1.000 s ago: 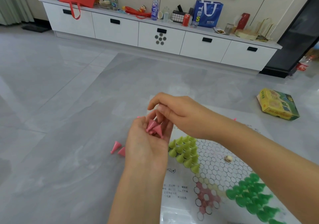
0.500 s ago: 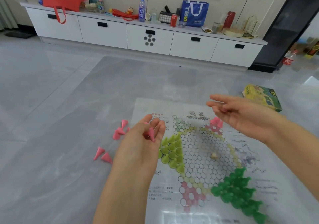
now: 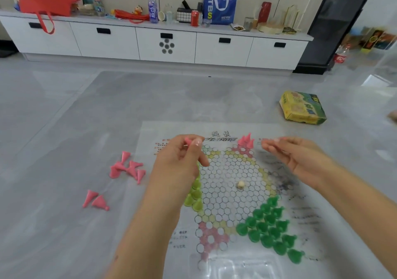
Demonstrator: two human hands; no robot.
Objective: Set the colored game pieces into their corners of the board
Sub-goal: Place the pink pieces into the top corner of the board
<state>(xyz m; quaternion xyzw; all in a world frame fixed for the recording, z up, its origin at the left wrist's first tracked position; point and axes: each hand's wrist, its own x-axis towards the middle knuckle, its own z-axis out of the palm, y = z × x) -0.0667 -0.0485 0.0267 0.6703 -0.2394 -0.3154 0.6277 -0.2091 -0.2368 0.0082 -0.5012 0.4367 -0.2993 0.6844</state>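
Note:
A paper game board (image 3: 232, 177) with a hexagon grid lies on the grey floor. My left hand (image 3: 179, 165) hovers over its left side and pinches pink cone pieces (image 3: 189, 140) at the fingertips. My right hand (image 3: 298, 158) hangs over the board's right side, fingers relaxed and empty. A few pink cones (image 3: 246, 142) stand in the far pink corner. Dark green pieces (image 3: 268, 225) fill the near right corner. Light green pieces (image 3: 194, 195) sit in the left corner, partly hidden by my left hand. Loose pink cones (image 3: 127, 168) lie on the floor to the left.
Two more pink cones (image 3: 95, 200) lie nearer on the floor at left. A small beige die (image 3: 240, 184) rests mid-board. A yellow-green box (image 3: 303, 108) sits on the floor at right. A white low cabinet (image 3: 165, 42) with clutter lines the far wall.
My right hand has drawn away from my left hand to the board's right side. My left hand has risen over the board, still holding pink cones. The camera view has shifted.

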